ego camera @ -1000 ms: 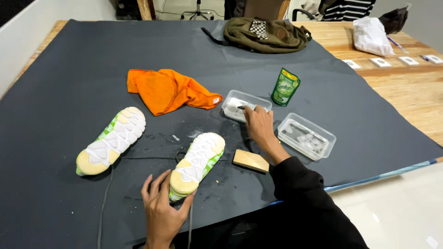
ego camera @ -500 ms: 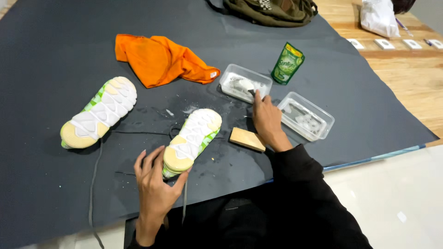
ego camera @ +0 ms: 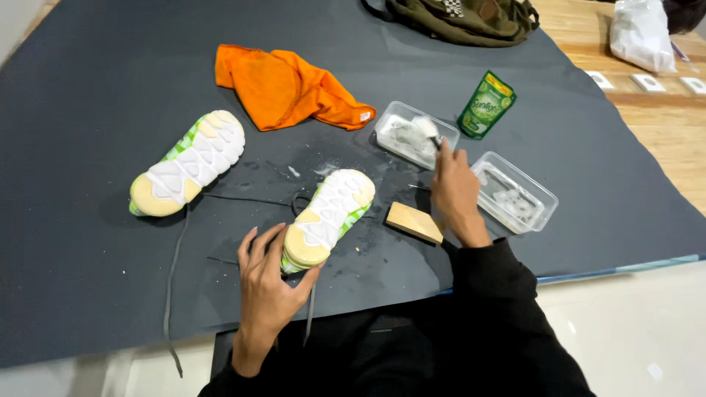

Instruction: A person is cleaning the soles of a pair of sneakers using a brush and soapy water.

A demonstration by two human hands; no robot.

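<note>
The surface (ego camera: 88, 294) is covered by a dark mat, wet and speckled near the middle. An olive bag (ego camera: 463, 16) is lying at 12 o'clock, an orange cloth (ego camera: 283, 88) at 11. One shoe (ego camera: 190, 162) is resting sole-up at 9 o'clock. The second shoe (ego camera: 329, 217), sole-up at centre, is being steadied at its heel by the left hand (ego camera: 268, 283), fingers partly curled around it. Since a second ago the right hand (ego camera: 456, 192) has been raised from the clear tray (ego camera: 414, 136) at 1 o'clock; it is closed around a brush (ego camera: 428, 129), foam-laden. A wooden block (ego camera: 414, 222), second tray (ego camera: 513, 192) and green pouch (ego camera: 486, 105) are sitting nearby.
</note>
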